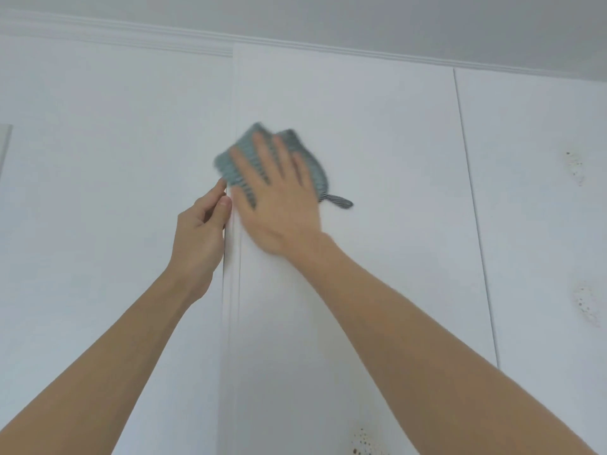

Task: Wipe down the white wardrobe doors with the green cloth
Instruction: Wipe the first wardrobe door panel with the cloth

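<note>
**Hands and cloth on the upper wardrobe door**

Head view, looking up at white wardrobe doors [345, 126] that meet a moulded cornice [131, 34] below the ceiling [361, 18]. Right hand [279, 205] lies flat with fingers straight and spread, pressing the green cloth [312, 165] against the middle door, close to that door's left edge. The cloth is ribbed, blurred, and partly covered by the fingers; its striped hanging loop [341, 201] sticks out at the lower right, just beyond the hand. Left hand [200, 231] is at the left edge of the same door, its thumb [225, 205] and curled fingers pinching that edge, which stands slightly proud of the neighbouring left panel. Both forearms are bare and reach upward from the lower corners. Dark speckled stains [574, 169] mark the right-hand door at two heights, and a similar brown patch [361, 441] sits near the bottom of the middle door. A pale vertical strip [5, 146] shows at the far left edge; what it is cannot be told.
</note>
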`<state>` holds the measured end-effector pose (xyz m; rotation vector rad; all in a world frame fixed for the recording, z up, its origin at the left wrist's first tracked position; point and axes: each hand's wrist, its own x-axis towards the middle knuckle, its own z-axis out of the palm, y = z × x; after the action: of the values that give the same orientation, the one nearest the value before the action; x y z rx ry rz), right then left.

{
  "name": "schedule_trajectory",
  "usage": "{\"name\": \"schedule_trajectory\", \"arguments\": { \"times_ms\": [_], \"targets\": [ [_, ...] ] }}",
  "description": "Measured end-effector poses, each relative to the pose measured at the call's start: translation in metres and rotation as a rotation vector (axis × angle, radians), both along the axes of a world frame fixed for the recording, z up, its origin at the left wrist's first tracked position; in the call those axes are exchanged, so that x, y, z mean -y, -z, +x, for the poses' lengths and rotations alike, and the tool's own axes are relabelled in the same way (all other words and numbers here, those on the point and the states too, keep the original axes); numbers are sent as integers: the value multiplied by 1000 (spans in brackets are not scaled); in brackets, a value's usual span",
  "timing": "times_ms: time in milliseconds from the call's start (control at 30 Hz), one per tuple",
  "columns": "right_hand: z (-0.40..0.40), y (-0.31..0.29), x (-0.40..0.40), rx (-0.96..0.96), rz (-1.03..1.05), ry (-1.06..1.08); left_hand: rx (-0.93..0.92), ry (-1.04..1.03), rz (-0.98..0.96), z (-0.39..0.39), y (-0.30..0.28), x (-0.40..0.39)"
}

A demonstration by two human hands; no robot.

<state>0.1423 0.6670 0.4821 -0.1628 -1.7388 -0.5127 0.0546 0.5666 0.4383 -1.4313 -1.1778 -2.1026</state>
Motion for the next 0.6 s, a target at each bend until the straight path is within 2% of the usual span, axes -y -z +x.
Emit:
{"name": "schedule_trajectory", "arguments": {
  "times_ms": [67, 133, 200, 267, 333, 400, 500, 600],
  "targets": [
    [7, 6, -5, 106, 134, -12, -10, 10, 12, 2, 2, -2],
    [29, -7, -35, 67, 108, -8, 2, 16, 14, 0, 1, -2],
    [58, -20, -77, -135, -67, 16, 4, 3, 0, -5, 0, -1],
    [87, -22, -113, -315, -325, 51, 9, -2, -21, -9, 0, 1],
    [100, -17, -124, -382, -557, 39, 12, 4, -28, -8, 0, 2],
    [92, -18, -111, -421, -642, 33, 12, 11, -27, -5, 1, 1],
    [54, -14, -65, -384, -485, 51, 24, 33, -20, -5, 2, 1],
    [8, 19, -13, -143, -132, -1, 13, 48, -18, -7, 1, 2]
  ]
}}
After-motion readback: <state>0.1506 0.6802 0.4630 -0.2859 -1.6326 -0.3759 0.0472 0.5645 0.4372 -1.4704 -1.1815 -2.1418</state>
